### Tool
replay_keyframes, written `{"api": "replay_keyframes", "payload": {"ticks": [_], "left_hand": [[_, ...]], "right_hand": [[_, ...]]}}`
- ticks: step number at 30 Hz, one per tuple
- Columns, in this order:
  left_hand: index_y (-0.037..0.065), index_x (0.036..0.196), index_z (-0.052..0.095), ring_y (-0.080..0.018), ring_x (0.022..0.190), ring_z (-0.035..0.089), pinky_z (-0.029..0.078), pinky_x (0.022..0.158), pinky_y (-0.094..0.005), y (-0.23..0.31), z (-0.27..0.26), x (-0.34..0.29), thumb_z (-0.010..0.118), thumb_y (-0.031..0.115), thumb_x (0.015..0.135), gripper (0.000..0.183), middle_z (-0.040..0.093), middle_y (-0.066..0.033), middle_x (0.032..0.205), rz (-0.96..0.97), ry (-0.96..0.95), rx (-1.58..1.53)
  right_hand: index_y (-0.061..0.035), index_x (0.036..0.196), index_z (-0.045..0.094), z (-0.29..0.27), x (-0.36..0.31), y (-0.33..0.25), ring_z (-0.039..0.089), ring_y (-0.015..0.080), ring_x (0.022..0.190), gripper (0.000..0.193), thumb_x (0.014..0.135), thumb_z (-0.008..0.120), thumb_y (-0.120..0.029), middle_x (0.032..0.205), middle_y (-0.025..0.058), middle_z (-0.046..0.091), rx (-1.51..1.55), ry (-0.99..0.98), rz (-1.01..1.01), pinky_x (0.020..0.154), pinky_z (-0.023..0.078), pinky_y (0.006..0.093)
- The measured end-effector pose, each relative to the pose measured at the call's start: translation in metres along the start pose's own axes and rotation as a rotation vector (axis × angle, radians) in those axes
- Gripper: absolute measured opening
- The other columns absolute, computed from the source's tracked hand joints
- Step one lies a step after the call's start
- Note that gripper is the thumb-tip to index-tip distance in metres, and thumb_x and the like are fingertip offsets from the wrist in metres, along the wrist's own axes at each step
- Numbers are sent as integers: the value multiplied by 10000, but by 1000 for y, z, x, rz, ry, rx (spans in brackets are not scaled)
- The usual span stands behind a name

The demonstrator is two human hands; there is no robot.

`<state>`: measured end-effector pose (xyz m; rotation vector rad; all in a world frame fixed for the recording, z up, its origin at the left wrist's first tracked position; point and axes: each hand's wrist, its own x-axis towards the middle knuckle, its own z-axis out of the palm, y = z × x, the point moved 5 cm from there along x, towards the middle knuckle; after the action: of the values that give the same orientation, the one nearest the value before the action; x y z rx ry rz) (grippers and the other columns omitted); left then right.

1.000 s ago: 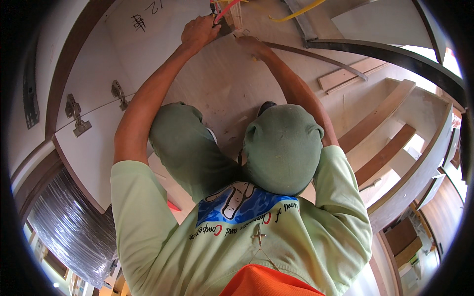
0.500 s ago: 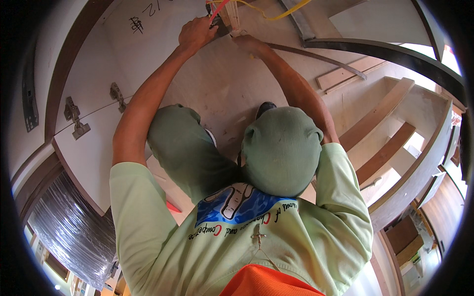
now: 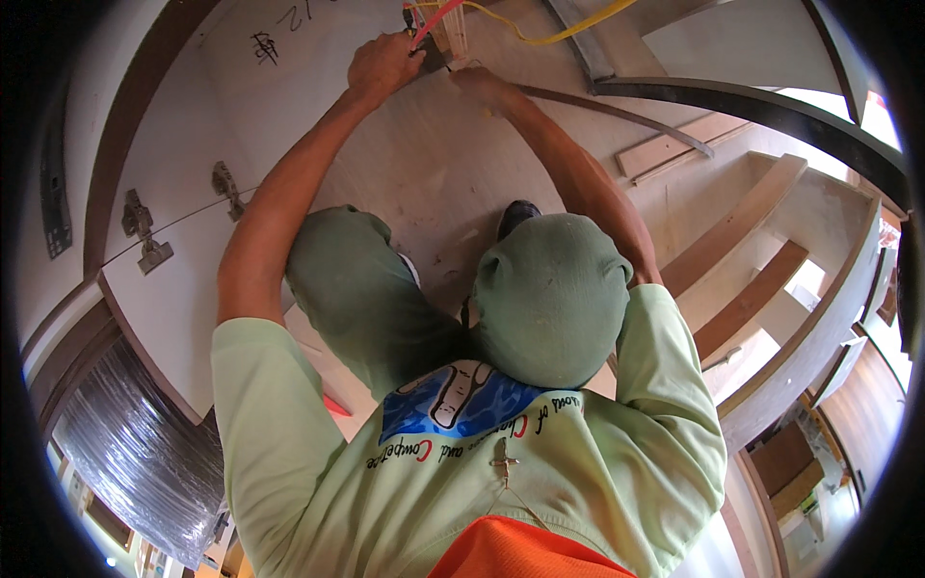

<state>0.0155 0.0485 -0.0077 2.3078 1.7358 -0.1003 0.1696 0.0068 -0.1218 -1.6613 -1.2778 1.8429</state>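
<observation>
Slightly nearer the left hand (image 3: 385, 67) the right hand (image 3: 482, 89) has been brought; neither grip can be told. A pink strip (image 3: 438, 19) is seen beside the left hand — either hand could be jolted if the yellow cord (image 3: 578, 32) were snagged.

Crouched over in green cloth trousers (image 3: 551, 299), the person (image 3: 588, 462) reaches forward: the bare left hand (image 3: 385, 67) is at a bright pink strip (image 3: 436, 21), though from here I can't quite tell whether it grips it; the bare right hand (image 3: 487, 90) is near slim pale wooden strips (image 3: 453, 37), a yellow cord (image 3: 559, 39) curving beyond
</observation>
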Motion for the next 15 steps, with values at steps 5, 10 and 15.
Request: {"api": "replay_keyframes", "payload": {"ticks": [5,10,15], "left_hand": [[12,1059,607,-356,891,671,533,758,-457,2,-3,-1,619,402,897,422,679,-186,882,48,42,-12],[19,1098,611,-354,908,672,534,784,-458,3,-5,-3,613,396,902,425,686,-178,923,37,10,30],[34,1149,604,-355,928,665,531,820,-458,5,-5,-3,601,392,911,429,687,-173,975,-22,-79,47]], "right_hand": [[-7,978,550,-1,-7,-2,544,202,622,338,979,514,-343,763,93,579,60,-27,38,524,441,398],[-2,974,566,-1,-11,-8,548,212,608,328,981,513,-326,750,99,582,38,10,40,523,439,388],[-10,869,563,-4,-11,-16,528,216,453,305,989,512,-285,588,100,552,22,48,-23,431,419,400]]}}
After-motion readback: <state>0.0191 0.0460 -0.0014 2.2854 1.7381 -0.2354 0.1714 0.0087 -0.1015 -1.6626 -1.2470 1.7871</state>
